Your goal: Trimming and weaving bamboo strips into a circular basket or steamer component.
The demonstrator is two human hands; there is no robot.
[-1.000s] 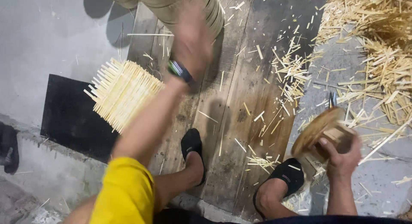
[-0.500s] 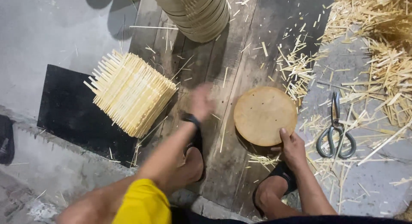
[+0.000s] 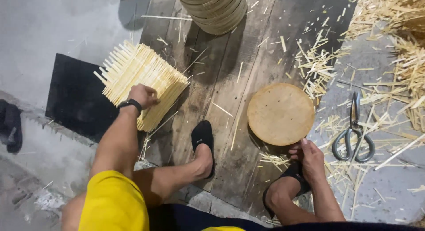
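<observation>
Your left hand (image 3: 142, 96) lies on the bundle of thin pale sticks (image 3: 141, 82), fingers curled over the near top of it; if they really clamp some sticks, I cannot tell. Your right hand (image 3: 308, 156) rests at the near edge of the round wooden disc (image 3: 280, 113), fingers bent, thumb touching the rim, not lifting it. The bundle sits left of the planks (image 3: 230, 80), half on a black mat (image 3: 73, 96). To draw sticks well, pinch only a few at the near ends and pull along their length, so the others stay aligned.

Mind the edges: scissors (image 3: 354, 133) lie just right of the disc, among loose cuttings (image 3: 316, 69). A stack of round trays (image 3: 217, 9) stands far. Between bundle and disc the planks give open room, except your left foot (image 3: 203, 144).
</observation>
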